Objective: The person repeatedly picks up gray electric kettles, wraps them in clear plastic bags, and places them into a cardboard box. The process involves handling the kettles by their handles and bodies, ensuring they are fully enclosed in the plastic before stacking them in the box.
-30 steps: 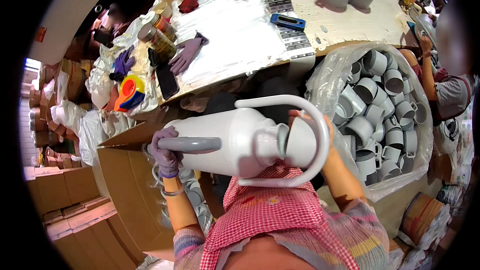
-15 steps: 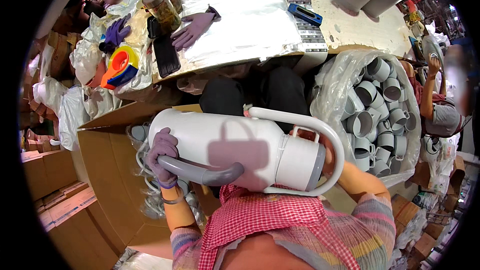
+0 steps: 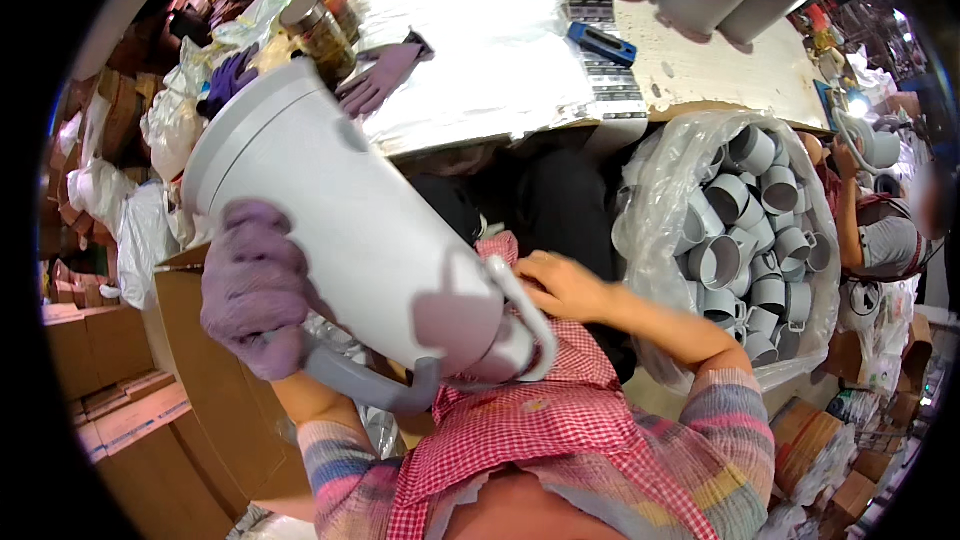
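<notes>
A large light-grey plastic jug (image 3: 345, 210) with a darker grey handle (image 3: 365, 380) is tilted across my lap, its wide end up at the left and its narrow end down toward my apron. My left hand (image 3: 255, 285), in a purple glove, is closed round the jug's handle side. At the narrow end a white loop handle (image 3: 535, 325) shows. Beside that end, my bare right hand (image 3: 565, 285) has its fingers curled on the red checked apron (image 3: 530, 420), bunching a fold of its cloth. What lies under those fingers is partly hidden.
A clear plastic bag of grey cups (image 3: 740, 240) stands at my right. Ahead, a table (image 3: 710, 70) holds white sheets, a purple glove (image 3: 385, 75), a blue cutter (image 3: 602, 43), jars and more grey jugs. An open cardboard box (image 3: 215, 390) is at my left. A co-worker sits far right.
The jug has swung from lying level to tilted, its wide end rising at the left toward the camera. My right hand has left the narrow end and moved onto the apron.
</notes>
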### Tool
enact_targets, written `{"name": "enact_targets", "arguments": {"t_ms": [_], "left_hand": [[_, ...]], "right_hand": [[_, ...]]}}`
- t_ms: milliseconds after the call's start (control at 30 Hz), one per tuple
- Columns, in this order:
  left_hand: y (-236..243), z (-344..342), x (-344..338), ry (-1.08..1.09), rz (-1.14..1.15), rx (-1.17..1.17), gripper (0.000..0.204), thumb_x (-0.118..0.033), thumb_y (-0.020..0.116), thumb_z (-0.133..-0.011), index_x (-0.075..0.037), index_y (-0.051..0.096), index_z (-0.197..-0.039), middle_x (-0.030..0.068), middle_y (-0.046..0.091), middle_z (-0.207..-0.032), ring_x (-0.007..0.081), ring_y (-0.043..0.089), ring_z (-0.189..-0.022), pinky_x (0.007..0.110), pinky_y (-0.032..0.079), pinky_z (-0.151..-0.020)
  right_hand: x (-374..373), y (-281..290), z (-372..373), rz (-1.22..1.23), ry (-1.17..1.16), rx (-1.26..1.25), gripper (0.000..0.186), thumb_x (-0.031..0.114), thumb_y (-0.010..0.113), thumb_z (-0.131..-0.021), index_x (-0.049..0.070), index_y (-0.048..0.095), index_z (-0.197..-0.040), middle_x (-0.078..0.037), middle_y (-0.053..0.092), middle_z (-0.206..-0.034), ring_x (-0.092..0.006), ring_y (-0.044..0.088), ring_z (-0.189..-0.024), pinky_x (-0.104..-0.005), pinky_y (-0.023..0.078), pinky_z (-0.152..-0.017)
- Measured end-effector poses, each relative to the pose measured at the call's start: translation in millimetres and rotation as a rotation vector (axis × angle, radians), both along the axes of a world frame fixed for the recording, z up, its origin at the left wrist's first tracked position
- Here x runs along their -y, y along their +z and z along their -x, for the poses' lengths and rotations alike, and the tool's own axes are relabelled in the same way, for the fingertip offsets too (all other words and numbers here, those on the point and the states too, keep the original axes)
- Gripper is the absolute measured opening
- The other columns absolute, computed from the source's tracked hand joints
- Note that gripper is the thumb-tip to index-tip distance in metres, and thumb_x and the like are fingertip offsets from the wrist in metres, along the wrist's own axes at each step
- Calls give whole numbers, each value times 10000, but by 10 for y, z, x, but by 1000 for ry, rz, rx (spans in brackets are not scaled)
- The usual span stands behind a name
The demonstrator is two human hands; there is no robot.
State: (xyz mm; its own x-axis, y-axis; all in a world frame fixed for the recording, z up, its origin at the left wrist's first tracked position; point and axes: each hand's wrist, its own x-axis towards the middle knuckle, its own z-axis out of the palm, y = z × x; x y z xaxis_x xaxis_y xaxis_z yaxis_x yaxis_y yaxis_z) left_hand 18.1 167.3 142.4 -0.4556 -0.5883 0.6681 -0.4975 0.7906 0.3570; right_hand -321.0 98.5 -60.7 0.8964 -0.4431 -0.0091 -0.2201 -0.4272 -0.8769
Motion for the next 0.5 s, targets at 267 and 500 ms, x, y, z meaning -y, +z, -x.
{"name": "enact_targets", "arguments": {"t_ms": [267, 500], "left_hand": [[-670, 920, 1432, -231, 13, 40, 224, -178, 672, -600, -59, 483, -593, 61, 438, -572, 304, 498, -614, 402, 456, -658], [-1086, 1044, 1744, -82, -195, -43, 157, -132, 700, -610, -53, 580, -674, 87, 531, -630, 329, 566, -698, 389, 488, -690]], "right_hand": [[2420, -420, 1065, 851, -370, -252, 600, 86, 766, -750, 49, 551, -1308, -148, 558, -1365, -337, 502, -1286, -401, 417, -1069], [2200, -597, 1394, 963, -302, -349, 413, 67, 565, -828, 67, 620, -1237, -115, 651, -1259, -286, 640, -1131, -371, 512, -972]]}}
